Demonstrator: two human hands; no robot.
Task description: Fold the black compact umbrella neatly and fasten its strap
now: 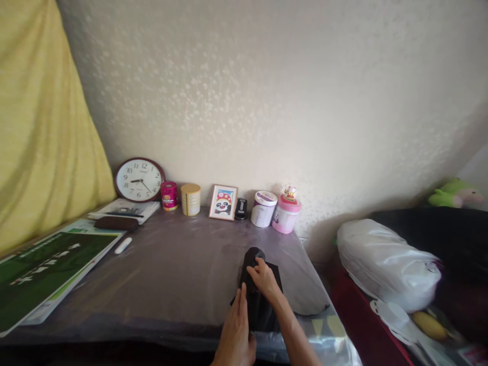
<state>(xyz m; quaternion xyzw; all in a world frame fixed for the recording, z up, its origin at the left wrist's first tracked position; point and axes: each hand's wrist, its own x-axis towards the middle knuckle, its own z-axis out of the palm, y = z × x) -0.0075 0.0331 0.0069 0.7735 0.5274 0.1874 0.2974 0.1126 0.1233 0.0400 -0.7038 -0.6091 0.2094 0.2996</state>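
Note:
Near the front edge of the table, a long black object (253,254) with a rounded far end lies between my hands; its exact kind is unclear. My left hand (237,325) is along its left side, fingers straight and pressed together against it, with the thumb on the near side. Over its upper part, my right hand (263,278) has bent fingers gripping near the rounded end. Dark material (275,274) shows to the right of the object, partly covered by my right hand and forearm. The near part of the object is hidden between my wrists.
Along the wall stand a clock (139,180), a pink tin (169,196), a yellow-lidded canister (190,200), a framed panda picture (223,202) and two tubs (264,209). Green-covered papers (57,269) lie left on the table (179,274). A white plastic bag (389,259) sits at right.

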